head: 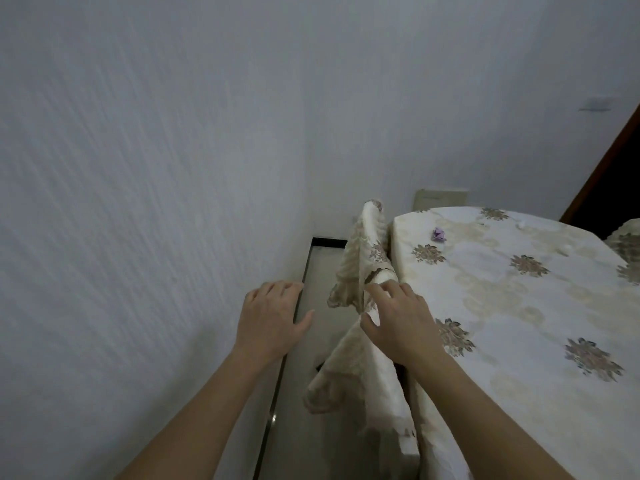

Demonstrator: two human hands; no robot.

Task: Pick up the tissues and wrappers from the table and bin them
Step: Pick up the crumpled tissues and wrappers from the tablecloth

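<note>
A small crumpled purple wrapper (438, 234) lies on the far left part of the table (519, 306), which wears a cream cloth with brown flowers. A small white scrap, maybe a tissue (522, 224), sits near the table's far edge. My left hand (272, 318) hovers open over the gap between wall and table, holding nothing. My right hand (398, 322) is at the table's left edge, fingers spread, with nothing in it. No bin is in view.
A chair draped in matching lace cloth (362, 271) stands against the table's left side, in the narrow floor strip (304, 393) beside the white wall. A second covered chair back (625, 240) shows at the far right. A dark doorway (609, 188) is behind it.
</note>
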